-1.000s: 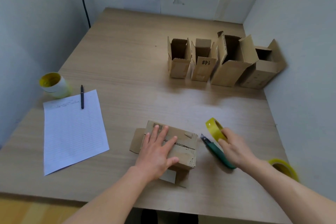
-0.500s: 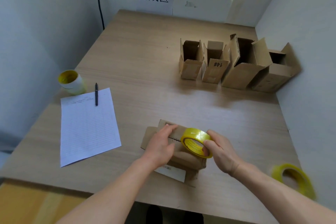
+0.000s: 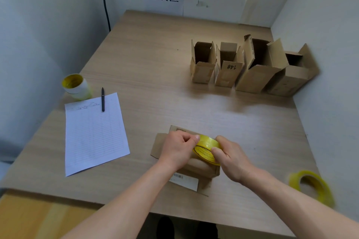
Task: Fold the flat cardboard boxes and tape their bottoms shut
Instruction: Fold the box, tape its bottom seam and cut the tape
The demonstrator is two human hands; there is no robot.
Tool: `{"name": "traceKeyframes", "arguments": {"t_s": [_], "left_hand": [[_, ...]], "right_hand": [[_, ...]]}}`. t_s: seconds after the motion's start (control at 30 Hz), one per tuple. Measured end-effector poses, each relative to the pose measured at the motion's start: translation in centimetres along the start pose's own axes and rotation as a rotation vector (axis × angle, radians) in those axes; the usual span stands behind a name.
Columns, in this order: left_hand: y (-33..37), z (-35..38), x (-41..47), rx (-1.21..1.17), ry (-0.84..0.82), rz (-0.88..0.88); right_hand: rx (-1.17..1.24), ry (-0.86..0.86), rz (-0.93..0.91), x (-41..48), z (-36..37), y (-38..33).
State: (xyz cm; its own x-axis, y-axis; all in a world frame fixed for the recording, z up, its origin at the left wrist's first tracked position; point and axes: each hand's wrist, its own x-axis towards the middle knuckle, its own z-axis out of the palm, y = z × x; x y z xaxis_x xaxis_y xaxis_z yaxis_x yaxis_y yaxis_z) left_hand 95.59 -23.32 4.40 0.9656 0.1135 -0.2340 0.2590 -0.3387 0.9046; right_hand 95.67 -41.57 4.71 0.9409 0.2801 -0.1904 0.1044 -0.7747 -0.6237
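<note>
A: Head view: where's the box?

B: The box (image 3: 202,169) lies at 6 o'clock on the worktop (image 3: 155,75), by the near edge. It is partly under both hands, with 1 flap out toward 9 o'clock.

A: And the hands?

B: The right hand (image 3: 233,159) has its fingers curled round the roll (image 3: 206,150), holding it just over the box. The left hand (image 3: 177,150) pinches at the roll's rim at 10 o'clock, thumb against forefinger. I'd judge it is picking for the tape's loose end, though the end itself is too small to see.

A: How to do it well?

B: Hold the roll steady with the right hand, lift the end with a nail, and pull out a strip longer than the seam. I cannot tell whether the bottom flaps are closed. They should meet flat before tape goes down. Start the strip on 1 side wall, run it along the seam, and rub it down.

A: Anything else?

B: 4 open boxes (image 3: 250,66) stand at 1 o'clock, and a spare roll (image 3: 310,186) lies at 4 o'clock.
</note>
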Motion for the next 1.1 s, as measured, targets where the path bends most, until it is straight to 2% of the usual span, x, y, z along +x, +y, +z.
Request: {"name": "traceKeyframes", "arguments": {"t_s": [0.17,0.43,0.7,0.77,0.83,0.93,1.0,1.1], "left_hand": [[0.6,0.1,-0.8,0.082,0.055,0.015],[1.3,0.3,-0.8,0.155,0.087,-0.064],[2.0,0.2,-0.4,0.270,0.041,-0.067],[1.6,0.1,-0.1,0.198,0.039,-0.087],[0.3,0.2,0.6,0.018,0.060,-0.114],[-2.0,0.2,1.3,-0.130,0.091,-0.228],[-2.9,0.2,1.8,-0.158,0.132,-0.271],[-2.8,-0.1,2.1,-0.092,0.253,-0.250]], "right_hand": [[-0.042,-0.015,-0.002,-0.1,0.2,-0.6],[-0.064,-0.050,0.006,-0.1,0.1,-1.3],[-0.066,-0.080,0.003,0.1,0.2,-1.5],[0.019,-0.066,0.036,0.3,0.4,-1.4],[0.117,-0.047,0.083,0.5,0.8,-1.2],[0.100,-0.089,0.068,0.6,1.7,-1.1],[0.067,-0.067,0.066,0.9,2.4,-1.0],[0.093,0.094,0.067,1.4,2.7,-1.0]]}}
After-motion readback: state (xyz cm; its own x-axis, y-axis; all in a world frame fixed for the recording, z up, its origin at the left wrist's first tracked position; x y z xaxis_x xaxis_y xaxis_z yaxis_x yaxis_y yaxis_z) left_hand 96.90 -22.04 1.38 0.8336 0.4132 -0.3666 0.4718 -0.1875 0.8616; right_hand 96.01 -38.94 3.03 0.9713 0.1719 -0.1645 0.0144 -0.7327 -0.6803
